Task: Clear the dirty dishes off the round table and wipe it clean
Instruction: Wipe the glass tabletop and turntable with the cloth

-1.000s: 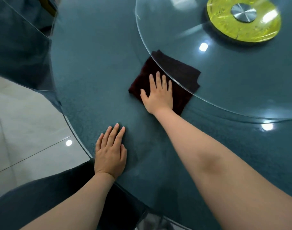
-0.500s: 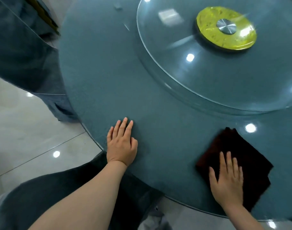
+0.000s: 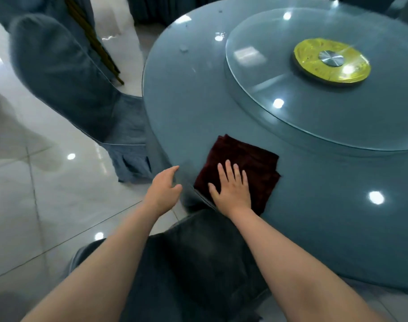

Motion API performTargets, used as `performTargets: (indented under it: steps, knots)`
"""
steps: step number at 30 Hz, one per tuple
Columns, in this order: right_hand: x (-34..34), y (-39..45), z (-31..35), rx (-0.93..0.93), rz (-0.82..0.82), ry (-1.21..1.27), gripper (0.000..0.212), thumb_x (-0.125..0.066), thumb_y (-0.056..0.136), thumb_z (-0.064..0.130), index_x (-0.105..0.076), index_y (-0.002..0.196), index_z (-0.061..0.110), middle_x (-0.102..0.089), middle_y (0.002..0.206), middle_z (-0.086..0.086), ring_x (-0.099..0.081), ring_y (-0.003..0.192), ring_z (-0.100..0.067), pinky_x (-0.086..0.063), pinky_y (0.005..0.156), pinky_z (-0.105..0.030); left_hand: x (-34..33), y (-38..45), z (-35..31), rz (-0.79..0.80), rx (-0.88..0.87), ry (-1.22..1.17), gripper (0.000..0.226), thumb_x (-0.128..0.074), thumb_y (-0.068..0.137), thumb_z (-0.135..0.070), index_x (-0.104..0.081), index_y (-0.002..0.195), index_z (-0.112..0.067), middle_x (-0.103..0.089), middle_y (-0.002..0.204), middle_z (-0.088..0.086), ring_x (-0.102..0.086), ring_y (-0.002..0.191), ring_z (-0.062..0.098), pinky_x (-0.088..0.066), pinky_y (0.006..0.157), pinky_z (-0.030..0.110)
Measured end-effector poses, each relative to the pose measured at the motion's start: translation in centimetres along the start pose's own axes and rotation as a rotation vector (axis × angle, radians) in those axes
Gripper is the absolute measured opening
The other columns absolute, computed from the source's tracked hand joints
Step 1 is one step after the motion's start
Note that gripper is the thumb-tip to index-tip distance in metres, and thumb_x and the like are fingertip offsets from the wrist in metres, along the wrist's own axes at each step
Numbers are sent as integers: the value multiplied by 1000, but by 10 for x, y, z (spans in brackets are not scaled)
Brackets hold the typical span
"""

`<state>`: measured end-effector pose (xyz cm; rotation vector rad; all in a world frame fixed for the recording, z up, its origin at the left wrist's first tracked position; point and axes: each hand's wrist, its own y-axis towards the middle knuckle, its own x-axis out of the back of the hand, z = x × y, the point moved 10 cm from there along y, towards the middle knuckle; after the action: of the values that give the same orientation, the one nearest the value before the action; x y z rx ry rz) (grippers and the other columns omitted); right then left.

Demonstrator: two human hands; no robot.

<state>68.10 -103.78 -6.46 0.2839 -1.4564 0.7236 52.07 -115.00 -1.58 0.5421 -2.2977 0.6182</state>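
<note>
- While your right hand [image 3: 231,189] presses the folded dark-red cloth [image 3: 249,166] flat at frame centre, its fingers lie straight, slightly spread.
- Your left hand [image 3: 163,189] hovers beside the round blue-grey table [image 3: 198,101], fingers loosely curled, holding nothing.

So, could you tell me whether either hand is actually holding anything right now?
Nothing is gripped: the right hand presses flat on the dark red cloth; the left hand is open.

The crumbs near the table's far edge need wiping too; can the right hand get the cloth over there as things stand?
Probably yes: the right hand lies flat on the cloth, and bare table lies between it and the crumbs.
</note>
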Motion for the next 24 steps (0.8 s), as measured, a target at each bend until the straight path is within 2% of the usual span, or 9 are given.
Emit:
performTargets:
  steps: [3, 9, 15, 17, 19, 22, 24]
  knots:
    - [-8, -42, -26, 6, -24, -24, 76, -6, 91, 63, -4, 156, 26, 2, 164, -1, 3, 151, -22, 3, 122, -42, 19, -20, 38, 32, 22, 107, 58, -52, 90, -11, -38, 146, -11, -43, 149, 8, -36, 138, 25, -26, 115, 35]
    - [-28, -136, -91, -218, -3, -36, 76, 2, 90, 66, 10, 155, 27, 14, 162, 0, 11, 150, -19, 5, 122, -41, 0, -62, 77, 191, 86, 204, 59, -50, 93, -15, -31, 149, -13, -36, 153, 8, -31, 141, 25, -24, 116, 37]
    - [-30, -155, -89, -276, 56, 3, 76, -16, 96, 64, 11, 155, 25, 17, 162, -2, 12, 150, -22, 4, 122, -43, -12, -77, 53, 246, -7, 437, 62, -46, 91, -26, -28, 150, -22, -30, 156, 2, -26, 143, 25, -23, 117, 41]
    - [-24, -148, -81, -241, 72, -17, 82, -22, 93, 68, 9, 155, 24, 16, 162, -4, 10, 150, -25, 3, 122, -43, -11, -78, 48, 247, 14, 485, 64, -48, 91, -29, -27, 151, -21, -27, 157, 2, -23, 144, 25, -22, 118, 42]
    - [-16, -124, -55, -110, 92, -17, 84, -28, 92, 68, 4, 156, 24, 11, 163, -4, 6, 151, -26, 0, 121, -44, -9, -72, 33, 211, 17, 455, 65, -49, 91, -31, -27, 151, -19, -27, 157, 4, -23, 145, 26, -21, 118, 43]
    - [-10, -77, 4, 91, 139, 8, 74, -29, 97, 60, -1, 157, 27, 7, 164, -1, 4, 151, -24, -1, 122, -43, -1, -66, -3, 78, -65, 435, 61, -49, 92, -31, -31, 150, -20, -29, 157, 1, -24, 144, 24, -21, 118, 41]
    - [-11, -63, 20, 113, 152, 23, 68, -26, 100, 54, -1, 157, 27, 8, 164, 0, 5, 151, -23, -1, 122, -43, 3, -71, -19, 26, -105, 479, 59, -48, 93, -31, -31, 149, -23, -29, 157, -1, -23, 145, 22, -19, 118, 41]
